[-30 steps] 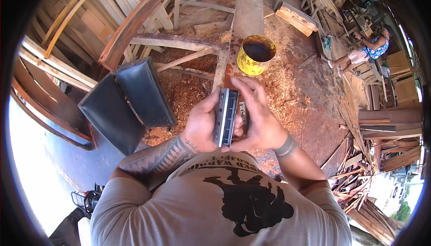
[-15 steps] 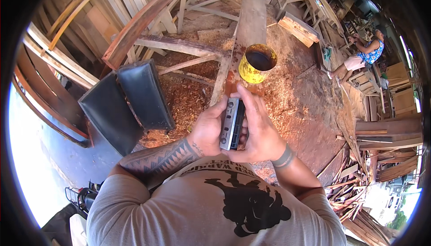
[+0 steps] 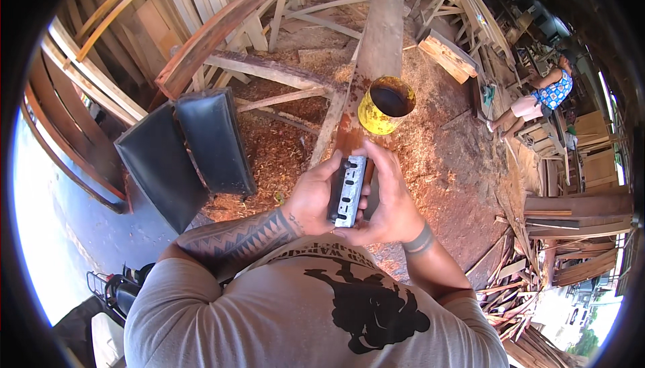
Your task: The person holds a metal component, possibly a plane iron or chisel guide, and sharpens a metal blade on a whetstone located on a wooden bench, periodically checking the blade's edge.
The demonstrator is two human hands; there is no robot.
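Between my hands is a small oblong block (image 3: 349, 190) with a silvery slotted face and dark sides; its exact kind is unclear. My left hand (image 3: 312, 190) grips its left edge, thumb along the top left. Around the opposite side curls my right hand (image 3: 388, 197), with some of its fingers hidden under the block. Just beyond my hands, a yellow bucket (image 3: 373, 118) with dark contents stands on a long wooden plank (image 3: 378, 49).
Two black padded panels (image 3: 216, 146) lean at the left, near a curved timber beam (image 3: 222, 29). Reddish shavings cover the ground. Wood scraps (image 3: 517, 274) are heaped at the right. A person (image 3: 547, 93) in a blue patterned top sits at the far right.
The block has turned in my hands: its dark side now shows along the left instead of the right, and the silvery face catches more light. Both hands still hold it.
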